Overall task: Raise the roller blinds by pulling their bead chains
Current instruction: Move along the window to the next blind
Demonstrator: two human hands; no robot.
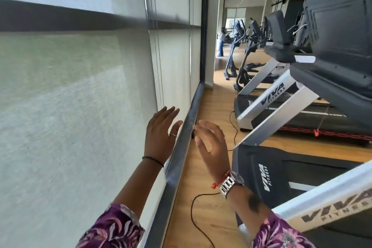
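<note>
Hanging at right edge of near roller blind (80,96), bead chain (159,70) runs down to just above left hand (161,137). Left hand spread, empty, reaching for chain. Right hand (211,143) spread, empty, over window sill (181,157). Blind fully down. Treadmills (281,167) crowd aisle.

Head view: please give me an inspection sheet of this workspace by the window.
Surface: wooden floor, dark window sill.
Job's things: roller blinds down; bead chain hangs free.
Clutter: nothing seen.
Hands: left hand and right hand open, empty, reaching toward the chain.
Cables: black cable loose on the floor.
Surroundings: treadmills close on the right; a person far off.
</note>
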